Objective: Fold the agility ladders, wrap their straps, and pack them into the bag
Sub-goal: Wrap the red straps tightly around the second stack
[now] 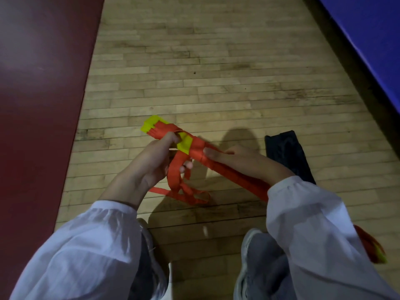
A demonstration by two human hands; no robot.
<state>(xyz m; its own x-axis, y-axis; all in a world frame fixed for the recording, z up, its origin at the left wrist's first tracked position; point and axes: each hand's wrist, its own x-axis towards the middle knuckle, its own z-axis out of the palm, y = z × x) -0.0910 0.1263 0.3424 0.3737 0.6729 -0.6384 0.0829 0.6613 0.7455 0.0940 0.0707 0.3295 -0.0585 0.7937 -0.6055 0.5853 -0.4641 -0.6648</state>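
A folded agility ladder (184, 144), yellow rungs bundled in orange strap, is held above the wooden floor in the head view. My left hand (151, 159) grips the bundle near its far end, fingers curled round it. My right hand (233, 159) holds the bundle's middle, thumb pressed on the orange wrap. Loose orange strap (186, 191) hangs from the bundle and loops on the floor. A black bag (287, 152) lies flat on the floor to the right. A second orange and yellow ladder bundle (372, 247) shows at the lower right, partly hidden by my sleeve.
A dark red mat (43, 105) covers the floor on the left. A blue padded surface (372, 40) rises at the upper right. My two grey shoes (255, 256) are at the bottom, on the wooden floor (216, 61).
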